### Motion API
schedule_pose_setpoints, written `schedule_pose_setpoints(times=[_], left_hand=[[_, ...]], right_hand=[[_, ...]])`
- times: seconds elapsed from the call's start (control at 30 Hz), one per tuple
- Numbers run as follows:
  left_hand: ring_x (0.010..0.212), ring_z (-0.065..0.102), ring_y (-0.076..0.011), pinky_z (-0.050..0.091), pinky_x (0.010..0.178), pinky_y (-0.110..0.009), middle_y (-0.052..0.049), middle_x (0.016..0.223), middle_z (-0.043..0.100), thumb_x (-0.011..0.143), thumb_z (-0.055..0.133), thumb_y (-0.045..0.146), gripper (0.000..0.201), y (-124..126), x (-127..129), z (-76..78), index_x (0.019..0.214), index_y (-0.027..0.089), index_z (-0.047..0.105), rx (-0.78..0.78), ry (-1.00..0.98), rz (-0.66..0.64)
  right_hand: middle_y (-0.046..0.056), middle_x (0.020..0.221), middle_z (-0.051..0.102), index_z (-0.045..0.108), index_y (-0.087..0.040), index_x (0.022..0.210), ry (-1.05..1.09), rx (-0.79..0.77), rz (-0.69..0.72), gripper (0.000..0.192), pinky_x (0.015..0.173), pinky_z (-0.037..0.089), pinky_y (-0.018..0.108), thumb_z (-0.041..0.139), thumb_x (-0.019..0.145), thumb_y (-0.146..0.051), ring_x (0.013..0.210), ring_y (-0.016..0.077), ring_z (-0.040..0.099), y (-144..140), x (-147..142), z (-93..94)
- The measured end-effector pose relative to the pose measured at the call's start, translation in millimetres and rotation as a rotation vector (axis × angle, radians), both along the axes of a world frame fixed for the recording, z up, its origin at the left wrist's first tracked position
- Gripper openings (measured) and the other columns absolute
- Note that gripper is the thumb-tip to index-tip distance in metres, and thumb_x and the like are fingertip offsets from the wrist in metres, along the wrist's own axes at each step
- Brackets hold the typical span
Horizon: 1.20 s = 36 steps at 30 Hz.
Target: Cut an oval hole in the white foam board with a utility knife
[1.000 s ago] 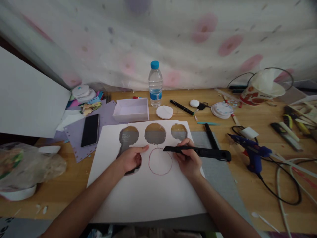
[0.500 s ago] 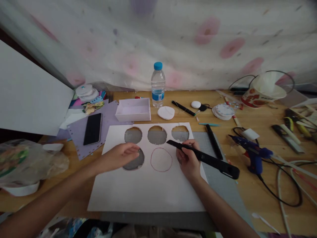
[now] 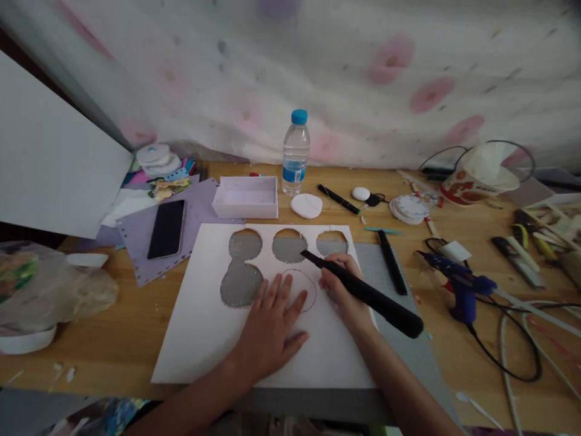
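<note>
A large white foam board sheet (image 3: 218, 339) lies flat on a grey cutting mat (image 3: 399, 339), near edge of both close to the front edge of the wooden tabletop (image 3: 113, 315). Bare tabletop is seen to the left of the sheet; the right side is crowded w/ tools and cables, so less free room there.

4 round holes are counted in the sheet: 3 in a row along the far edge, 1 below the leftmost and merged w/ it. 1 red-outlined circle (image 3: 303, 284) is drawn beside the lower hole, not cut out.

The left hand (image 3: 272, 327) is laid flat, fingers spread, palm down on the sheet, fingertips over the left part of the drawn circle; nothing is gripped. The right hand (image 3: 341, 284) is closed around a long black cutter tool (image 3: 363, 293). Its long axis runs diagonally: tip pointed far-left, at the circle's upper right edge just below the middle hole; butt end near-right, over the mat.

Beyond the sheet: 1 white open box (image 3: 246, 197), 1 clear water bottle w/ blue cap (image 3: 295, 154), 1 black phone (image 3: 167, 229) on a purple sheet, 1 blue glue gun (image 3: 458, 280) at right, well apart from both hands.
</note>
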<state>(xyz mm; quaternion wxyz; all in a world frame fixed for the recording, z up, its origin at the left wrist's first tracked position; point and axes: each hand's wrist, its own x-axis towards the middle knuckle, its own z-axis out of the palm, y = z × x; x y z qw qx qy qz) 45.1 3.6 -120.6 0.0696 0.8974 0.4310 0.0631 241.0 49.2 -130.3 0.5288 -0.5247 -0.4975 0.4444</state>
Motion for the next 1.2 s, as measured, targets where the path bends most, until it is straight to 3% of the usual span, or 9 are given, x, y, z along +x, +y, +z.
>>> schedule_pose_setpoints(times=[0.23, 0.4, 0.53, 0.77, 1.2], left_hand=[[0.149, 0.016, -0.0338, 0.011, 0.120, -0.055, -0.019, 0.159, 0.024, 0.084, 0.059, 0.055, 0.063, 18.3, -8.7, -6.4, 0.136, 0.019, 0.050, -0.071, -0.127, -0.083], [0.149, 0.017, -0.0299, 0.006, 0.121, -0.051, -0.018, 0.159, 0.026, 0.079, 0.063, 0.056, 0.066, 29.9, -7.2, -9.9, 0.131, 0.018, 0.052, -0.126, -0.173, -0.120], [0.150, 0.014, -0.0296, 0.005, 0.122, -0.051, -0.018, 0.161, 0.021, 0.081, 0.061, 0.056, 0.066, 29.6, -7.4, -11.1, 0.132, 0.016, 0.051, -0.133, -0.178, -0.123], [0.150, 0.012, -0.0306, 0.006, 0.121, -0.053, -0.019, 0.161, 0.019, 0.083, 0.058, 0.056, 0.066, 29.0, -8.0, -9.5, 0.134, 0.015, 0.049, -0.131, -0.155, -0.131], [0.150, 0.013, -0.0315, 0.006, 0.121, -0.053, -0.018, 0.161, 0.019, 0.083, 0.058, 0.055, 0.064, 31.2, -7.4, -7.8, 0.133, 0.015, 0.050, -0.139, -0.141, -0.136]], right_hand=[[0.000, 0.085, 0.063, 0.058, -0.025, 0.095, -0.338, 0.104, 0.155, 0.010, 0.065, 0.046, 0.028, 0.059, 0.085, -0.023, 0.074, 0.0161, 0.058, -2.9, 33.1, 12.9], [0.000, 0.084, 0.063, 0.057, -0.026, 0.096, -0.495, 0.185, 0.274, 0.012, 0.068, 0.047, 0.029, 0.057, 0.086, -0.020, 0.075, 0.0162, 0.059, 0.8, 37.6, 11.5], [-0.002, 0.077, 0.062, 0.056, -0.027, 0.097, -0.517, 0.198, 0.324, 0.013, 0.063, 0.047, 0.027, 0.056, 0.087, -0.018, 0.067, 0.0145, 0.059, 4.6, 32.8, 11.3], [0.000, 0.081, 0.066, 0.055, -0.027, 0.097, -0.553, 0.238, 0.350, 0.015, 0.063, 0.050, 0.029, 0.057, 0.086, -0.017, 0.072, 0.0172, 0.064, 6.9, 33.2, 10.7], [0.000, 0.080, 0.063, 0.054, -0.027, 0.096, -0.569, 0.290, 0.433, 0.023, 0.064, 0.047, 0.029, 0.056, 0.081, -0.010, 0.069, 0.0167, 0.061, 9.1, 35.3, 4.4]])
